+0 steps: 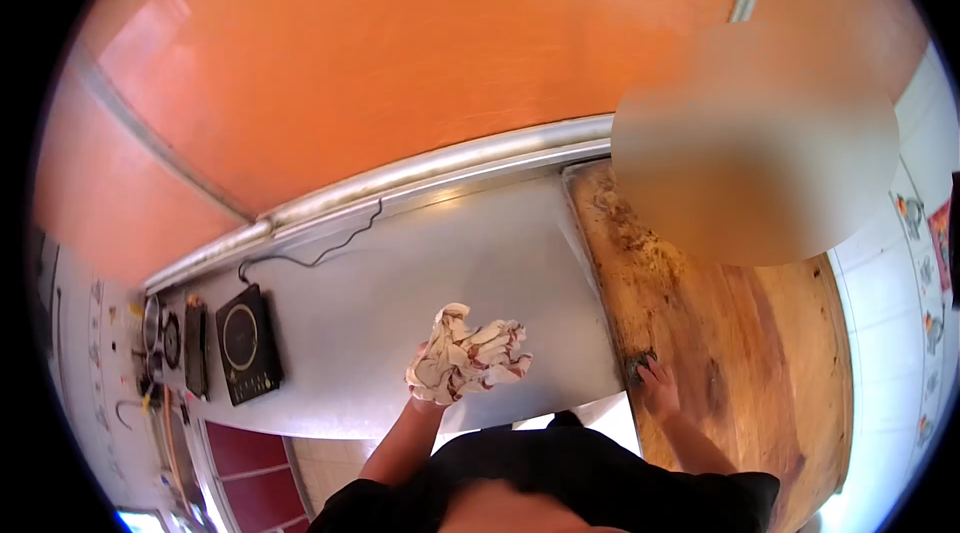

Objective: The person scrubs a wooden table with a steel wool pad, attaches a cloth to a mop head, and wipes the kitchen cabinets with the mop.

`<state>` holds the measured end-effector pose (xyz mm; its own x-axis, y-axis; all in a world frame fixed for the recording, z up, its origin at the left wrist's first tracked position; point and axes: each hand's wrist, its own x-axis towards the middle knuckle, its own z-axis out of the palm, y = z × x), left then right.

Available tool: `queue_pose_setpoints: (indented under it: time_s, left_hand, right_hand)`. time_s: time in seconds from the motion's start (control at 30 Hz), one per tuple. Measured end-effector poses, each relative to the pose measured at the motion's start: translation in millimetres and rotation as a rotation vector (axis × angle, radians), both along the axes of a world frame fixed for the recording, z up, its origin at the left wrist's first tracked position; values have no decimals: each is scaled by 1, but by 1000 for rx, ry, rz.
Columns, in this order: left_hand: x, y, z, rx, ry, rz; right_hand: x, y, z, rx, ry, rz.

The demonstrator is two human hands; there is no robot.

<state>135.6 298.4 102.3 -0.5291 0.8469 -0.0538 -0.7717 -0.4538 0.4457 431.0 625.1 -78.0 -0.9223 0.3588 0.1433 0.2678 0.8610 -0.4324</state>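
A crumpled cream cloth with reddish-brown markings is bunched up over the steel counter, near its front edge. My left hand is closed on it from below and the left, and its folds hide most of my fingers. Over on the wooden board, by its left edge, my right hand presses a small dark, pad-like thing against the wood. My fingers are bent over this thing, so its exact kind cannot be made out. Brown crumbly residue lies along the board's far left part.
The steel counter runs left from the board. On it are a black induction cooktop and a cord trailing toward the back ledge. Pots stand at the far left. Orange panels rise behind; a blurred patch covers the board's far right.
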Motion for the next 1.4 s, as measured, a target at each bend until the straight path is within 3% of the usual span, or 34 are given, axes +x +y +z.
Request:
queue_pose_setpoints:
  time_s: [0.07, 0.1, 0.17, 0.27, 0.37, 0.43, 0.5, 0.57, 0.6, 0.7, 0.83, 0.93, 1.07, 1.17, 1.27, 1.4]
  left_hand:
    - [4, 1, -4, -8, -23, 45]
    - [7, 2, -6, -16, -43, 74]
    - [13, 5, -10, -26, -67, 134]
    - [23, 9, -14, -37, -117, 212]
    - [33, 5, -16, -57, -126, 248]
    - [32, 6, -16, -56, -130, 256]
    - [33, 2, -18, -64, -133, 256]
    - [33, -4, -24, -70, -137, 265]
    - [31, -7, -28, -79, -129, 268]
    - [17, -17, -33, -189, -68, 315]
    - [4, -21, -39, -601, -19, 560]
    - [-10, -12, -51, -889, 296, 699]
    - [-35, 6, -83, -1161, 788, 606]
    - [-46, 24, -116, -1496, 1270, 451]
    - [-44, 47, -153, -1658, 1616, 366]
    - [-31, 49, -192, -1869, 1602, 231]
  right_hand:
    - [-48, 20, 5, -53, -91, -61]
    - [-86, 44, -20, -7, -62, -47]
    - [-194, 82, 7, 35, -68, -55]
    - [-324, 135, 0, 80, -189, 56]
    - [-312, 120, 10, 6, -141, 41]
    - [-229, 99, 27, -43, -137, 48]
    - [-123, 83, -2, -158, -215, 48]
    - [-19, 50, 11, -182, -114, 54]
    - [8, 35, 28, -128, -193, -2]
    - [27, 14, 22, -166, -230, -218]
    - [-66, 31, 24, -208, -159, -234]
    - [-152, 60, 13, -201, -170, -199]
    - [-294, 118, -8, -131, -28, -77]
    - [-419, 159, -21, -44, -13, -77]
    - [-526, 197, -40, 42, 26, -92]
    - [-578, 207, -55, -4, 98, -75]
